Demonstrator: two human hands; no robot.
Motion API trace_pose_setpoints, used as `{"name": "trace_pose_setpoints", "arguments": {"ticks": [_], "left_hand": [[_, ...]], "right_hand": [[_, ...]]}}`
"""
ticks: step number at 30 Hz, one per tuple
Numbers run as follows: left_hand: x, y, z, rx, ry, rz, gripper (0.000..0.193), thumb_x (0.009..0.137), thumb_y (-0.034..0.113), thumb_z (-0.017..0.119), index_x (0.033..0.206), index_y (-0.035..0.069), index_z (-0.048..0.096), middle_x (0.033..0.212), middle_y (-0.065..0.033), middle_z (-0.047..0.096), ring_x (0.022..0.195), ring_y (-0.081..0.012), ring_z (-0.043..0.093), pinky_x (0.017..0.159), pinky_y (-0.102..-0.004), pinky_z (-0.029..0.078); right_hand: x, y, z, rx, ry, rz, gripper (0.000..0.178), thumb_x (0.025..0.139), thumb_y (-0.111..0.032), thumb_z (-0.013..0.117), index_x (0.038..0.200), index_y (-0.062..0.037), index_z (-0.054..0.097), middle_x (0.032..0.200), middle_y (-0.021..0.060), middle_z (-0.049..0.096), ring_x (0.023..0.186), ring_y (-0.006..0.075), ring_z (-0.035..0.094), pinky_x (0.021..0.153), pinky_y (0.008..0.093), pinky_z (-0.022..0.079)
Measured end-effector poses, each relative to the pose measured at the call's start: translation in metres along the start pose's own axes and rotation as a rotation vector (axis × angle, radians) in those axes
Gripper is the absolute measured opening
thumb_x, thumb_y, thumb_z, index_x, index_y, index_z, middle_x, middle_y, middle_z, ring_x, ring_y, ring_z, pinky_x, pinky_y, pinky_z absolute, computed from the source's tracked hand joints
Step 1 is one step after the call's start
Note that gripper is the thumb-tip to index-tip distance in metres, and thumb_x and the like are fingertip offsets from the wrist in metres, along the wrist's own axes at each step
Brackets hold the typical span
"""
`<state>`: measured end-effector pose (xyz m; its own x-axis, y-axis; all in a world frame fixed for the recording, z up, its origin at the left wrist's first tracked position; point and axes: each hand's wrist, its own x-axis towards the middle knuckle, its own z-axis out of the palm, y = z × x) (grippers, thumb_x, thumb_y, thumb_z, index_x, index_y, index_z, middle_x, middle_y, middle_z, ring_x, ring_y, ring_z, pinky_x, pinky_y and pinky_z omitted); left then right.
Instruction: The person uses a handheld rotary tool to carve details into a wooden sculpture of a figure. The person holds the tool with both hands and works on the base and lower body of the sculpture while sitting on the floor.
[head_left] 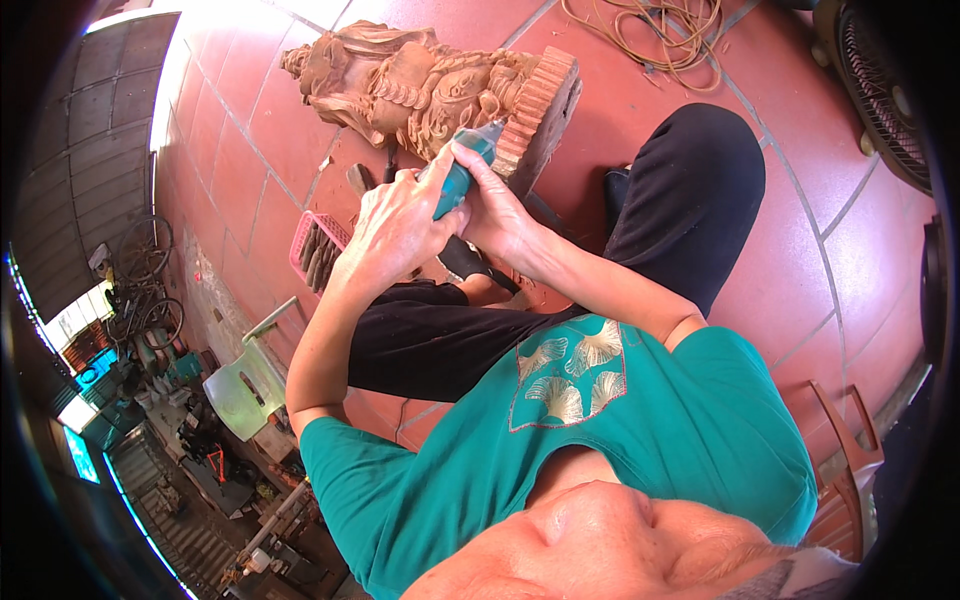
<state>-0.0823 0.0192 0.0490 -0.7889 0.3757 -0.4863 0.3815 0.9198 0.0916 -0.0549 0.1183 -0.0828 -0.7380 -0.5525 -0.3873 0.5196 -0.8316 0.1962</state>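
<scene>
Grip: left hand (393,222) is curled around the teal tool (457,185); right hand (497,212) is closed on its 4 o'clock side, thumb laid along the body. No slack finger gap visible on either. Tip points to 1 o'clock, at the statue's base; can't tell if it touches. Statue (425,85) lies on the tiles (225,150) near 12 o'clock in view, head to 9, base to 3: brown, deep carved folds, ridged base edge. Pink basket (328,224) at 8 o'clock from the hands holds dark sticks (322,258), bunched lengthwise, type unclear.
</scene>
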Motion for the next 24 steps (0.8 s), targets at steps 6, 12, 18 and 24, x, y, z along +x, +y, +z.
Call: {"name": "trace_pose_setpoints", "arguments": {"ticks": [6,12,18,24], "left_hand": [[0.001,0.0,0.0,0.011,-0.011,0.006,0.082,0.082,0.03,0.074,0.153,0.009,0.038,0.101,-0.0275,0.067,0.09,-0.0455,0.066,0.081,-0.0522,0.051],[0.001,0.0,0.002,-0.015,-0.011,0.047,0.082,0.084,0.033,0.074,0.154,0.011,0.038,0.104,-0.0277,0.066,0.093,-0.045,0.066,0.083,-0.0515,0.051],[0.0,0.007,-0.005,-0.036,-0.057,0.014,0.079,0.086,0.035,0.072,0.154,0.014,0.038,0.105,-0.0263,0.066,0.096,-0.0433,0.066,0.085,-0.0511,0.051],[0.0,0.005,0.0,-0.042,-0.03,0.062,0.079,0.086,0.034,0.072,0.154,0.014,0.038,0.104,-0.0256,0.066,0.096,-0.0423,0.066,0.085,-0.051,0.05]], "right_hand": [[-0.004,-0.001,0.003,0.014,0.016,-0.002,0.035,0.092,-0.039,0.076,0.113,-0.0163,0.059,0.108,0.0016,0.068,0.102,0.0164,0.067,0.091,0.0363,0.056],[-0.009,-0.002,0.001,0.011,0.022,-0.012,0.036,0.092,-0.039,0.076,0.113,-0.0162,0.059,0.107,0.0013,0.067,0.1,0.016,0.067,0.09,0.0361,0.055],[-0.013,-0.002,0.002,0.003,0.044,-0.022,0.037,0.092,-0.04,0.076,0.113,-0.0159,0.059,0.106,0.0009,0.067,0.098,0.0154,0.067,0.089,0.0361,0.056],[-0.02,-0.003,0.003,-0.004,0.062,-0.049,0.04,0.091,-0.041,0.076,0.115,-0.0154,0.058,0.111,0.0027,0.067,0.101,0.0167,0.068,0.091,0.0363,0.056]]}}
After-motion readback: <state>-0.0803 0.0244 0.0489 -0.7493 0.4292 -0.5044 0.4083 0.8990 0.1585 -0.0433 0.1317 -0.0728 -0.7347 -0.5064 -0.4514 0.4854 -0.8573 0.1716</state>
